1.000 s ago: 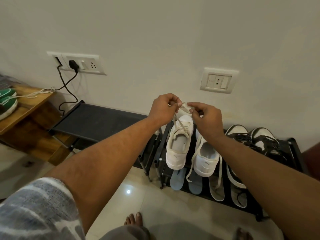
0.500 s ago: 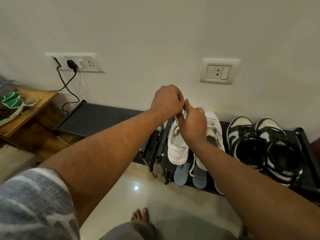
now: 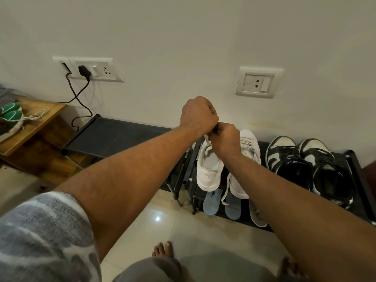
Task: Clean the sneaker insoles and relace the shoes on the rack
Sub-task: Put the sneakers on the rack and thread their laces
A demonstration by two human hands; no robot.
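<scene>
Relacing is in hand; the white sneaker sits on the rack, left of centre, heel toward 6 o'clock, toe toward 12, long axis along that line; the right hand pinches its lace with curled fingers; the left hand is fisted against it, its hold hidden; next, probably, drawing the lace taut without tipping the sneaker.

The knuckles of the left hand and right hand hide their fingertips and the lace's top end, the right forearm covers part of the white sneaker, and the left edge cuts the green shoes.
</scene>
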